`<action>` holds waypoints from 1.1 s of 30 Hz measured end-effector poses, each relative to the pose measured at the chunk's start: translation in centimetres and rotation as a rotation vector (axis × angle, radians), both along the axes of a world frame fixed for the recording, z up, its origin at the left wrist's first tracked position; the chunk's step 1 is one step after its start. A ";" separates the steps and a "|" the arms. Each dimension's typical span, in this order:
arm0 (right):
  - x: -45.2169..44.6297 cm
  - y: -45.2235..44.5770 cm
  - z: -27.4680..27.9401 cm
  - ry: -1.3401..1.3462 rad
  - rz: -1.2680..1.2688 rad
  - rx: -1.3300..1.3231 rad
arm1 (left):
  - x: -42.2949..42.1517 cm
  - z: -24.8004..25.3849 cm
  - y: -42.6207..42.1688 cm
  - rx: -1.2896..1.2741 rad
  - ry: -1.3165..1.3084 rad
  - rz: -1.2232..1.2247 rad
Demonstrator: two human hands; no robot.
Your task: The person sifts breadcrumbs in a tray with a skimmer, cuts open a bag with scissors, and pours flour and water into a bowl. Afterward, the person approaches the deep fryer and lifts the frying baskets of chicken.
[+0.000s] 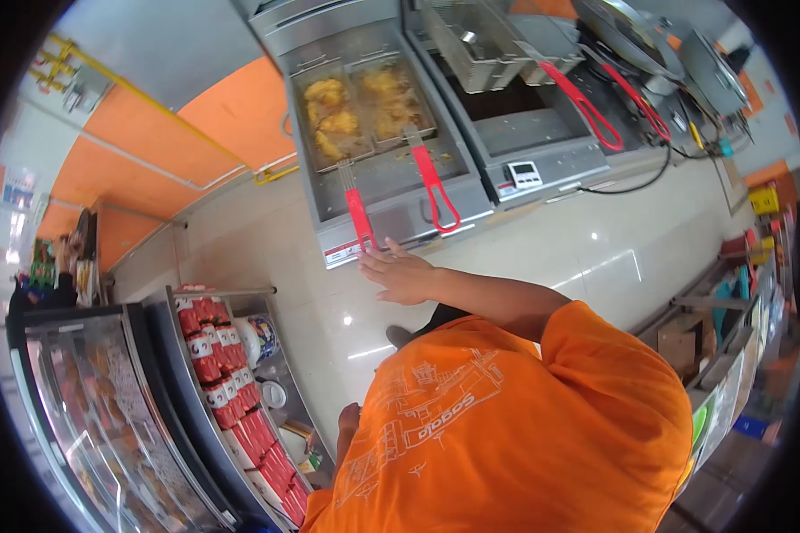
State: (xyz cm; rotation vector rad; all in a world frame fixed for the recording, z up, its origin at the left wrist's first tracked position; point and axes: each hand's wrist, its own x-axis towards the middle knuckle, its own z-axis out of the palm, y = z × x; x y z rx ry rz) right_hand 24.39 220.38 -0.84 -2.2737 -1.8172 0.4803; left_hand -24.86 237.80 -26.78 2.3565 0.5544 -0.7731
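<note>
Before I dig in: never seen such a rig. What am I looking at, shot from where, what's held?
No machine here: a person works bare-handed. The one picture comes from a camera on their head, looking down over their orange shirt. The right hand, fingers extended, is at the end of a red handle; no grip shows. The left hand hangs low; whether it holds anything is unclear. In the fryer, golden food sits in two baskets.
</note>
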 end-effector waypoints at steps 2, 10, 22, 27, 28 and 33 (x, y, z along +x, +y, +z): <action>-0.9 -1.5 0.1 0.023 -0.113 0.022 | 2.0 1.2 0.5 -0.043 -0.005 -0.054; -17.7 -25.4 -7.0 0.478 -1.255 -0.243 | 10.8 -3.6 7.7 -0.150 0.217 -0.734; -68.8 -42.3 -18.6 0.920 -2.193 -0.691 | 29.1 8.6 -2.0 -0.265 0.258 0.085; -91.1 -32.9 -27.8 1.283 -2.246 -0.412 | 26.9 8.5 -14.4 -0.281 0.280 -0.079; -93.7 -32.2 -28.8 1.263 -2.331 -0.532 | 25.6 8.4 -17.9 -0.227 0.267 -0.132; -99.1 -37.1 -20.0 0.707 -2.885 0.246 | 15.7 6.9 -34.0 -0.147 0.370 -0.408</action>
